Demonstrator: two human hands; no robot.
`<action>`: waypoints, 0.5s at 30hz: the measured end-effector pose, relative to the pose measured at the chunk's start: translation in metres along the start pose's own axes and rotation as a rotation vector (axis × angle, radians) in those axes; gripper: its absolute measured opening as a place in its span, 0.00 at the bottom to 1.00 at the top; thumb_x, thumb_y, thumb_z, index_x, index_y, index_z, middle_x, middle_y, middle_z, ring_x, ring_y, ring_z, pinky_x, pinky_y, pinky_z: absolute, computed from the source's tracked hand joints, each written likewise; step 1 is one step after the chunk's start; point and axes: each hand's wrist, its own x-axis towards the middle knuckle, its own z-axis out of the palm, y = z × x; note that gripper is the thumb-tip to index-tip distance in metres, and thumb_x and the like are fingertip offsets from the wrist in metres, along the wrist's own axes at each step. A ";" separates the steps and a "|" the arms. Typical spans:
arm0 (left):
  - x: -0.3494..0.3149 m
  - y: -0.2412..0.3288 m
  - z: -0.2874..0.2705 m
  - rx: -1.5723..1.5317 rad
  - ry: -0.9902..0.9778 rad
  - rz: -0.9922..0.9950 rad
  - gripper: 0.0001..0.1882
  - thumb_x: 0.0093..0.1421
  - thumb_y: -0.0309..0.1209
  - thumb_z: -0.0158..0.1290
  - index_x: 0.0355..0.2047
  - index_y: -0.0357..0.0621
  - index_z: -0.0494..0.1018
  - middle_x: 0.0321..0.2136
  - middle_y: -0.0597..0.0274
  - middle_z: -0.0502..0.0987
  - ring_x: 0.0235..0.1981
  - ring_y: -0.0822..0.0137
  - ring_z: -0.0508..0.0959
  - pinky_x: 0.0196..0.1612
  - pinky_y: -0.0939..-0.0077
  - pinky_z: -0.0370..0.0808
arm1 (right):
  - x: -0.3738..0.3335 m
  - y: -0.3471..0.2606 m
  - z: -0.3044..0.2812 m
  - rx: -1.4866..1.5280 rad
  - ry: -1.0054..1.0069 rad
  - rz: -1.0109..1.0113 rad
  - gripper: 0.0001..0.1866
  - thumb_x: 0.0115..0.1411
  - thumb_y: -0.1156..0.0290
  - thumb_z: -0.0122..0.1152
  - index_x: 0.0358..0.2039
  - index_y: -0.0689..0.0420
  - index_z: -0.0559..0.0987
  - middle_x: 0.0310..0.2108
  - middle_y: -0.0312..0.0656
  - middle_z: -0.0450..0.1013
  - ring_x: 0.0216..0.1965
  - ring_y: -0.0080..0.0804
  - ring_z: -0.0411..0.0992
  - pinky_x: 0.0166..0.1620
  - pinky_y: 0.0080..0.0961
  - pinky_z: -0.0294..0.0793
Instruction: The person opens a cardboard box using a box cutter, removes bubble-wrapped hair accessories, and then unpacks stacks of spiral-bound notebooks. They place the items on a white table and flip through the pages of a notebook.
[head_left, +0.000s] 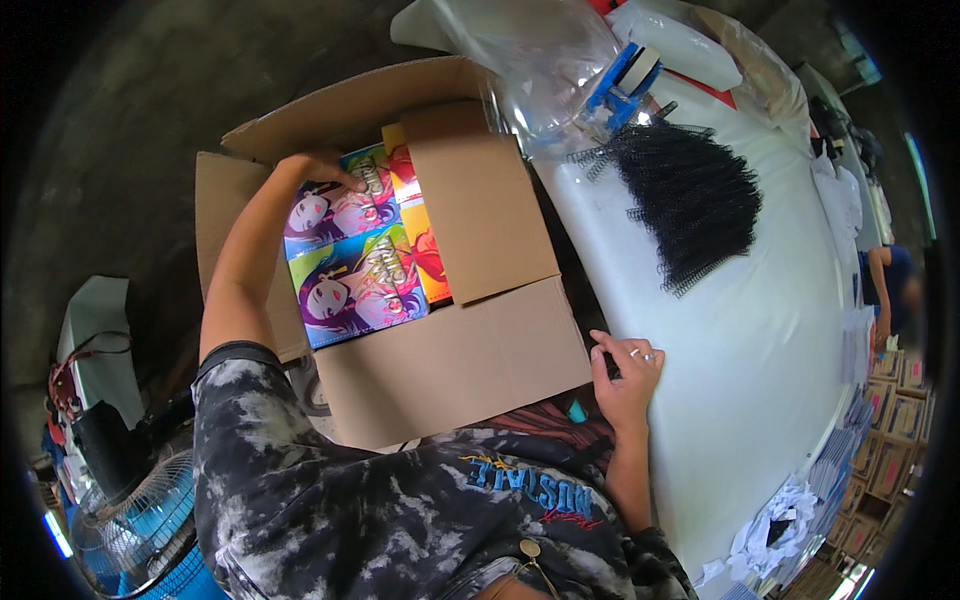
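Note:
A brown cardboard carton stands in front of me with its flaps raised or folded outward. Inside lie glossy printed boxes. Two of them, the far printed box and the near printed box, show a drawn figure in purple, blue and green. Yellow and red printed boxes sit beside them, partly under the right flap. My left hand reaches in over the far printed box, thumb on its top and fingers partly hidden at its far edge. My right hand, ringed and holding nothing, rests at the table edge with fingers apart.
The white-covered table runs along my right. On it are a black mesh bundle, a blue tape dispenser and clear plastic sheeting. A fan stands at lower left. Another person is at far right, near stacked cartons.

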 end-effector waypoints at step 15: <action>0.018 -0.036 0.005 -0.357 -0.110 -0.073 0.42 0.38 0.63 0.59 0.43 0.39 0.74 0.43 0.50 0.74 0.45 0.59 0.73 0.50 0.70 0.66 | 0.079 -0.127 0.144 0.397 -0.598 -0.526 0.44 0.45 0.47 0.63 0.61 0.46 0.57 0.64 0.42 0.48 0.66 0.48 0.38 0.63 0.46 0.39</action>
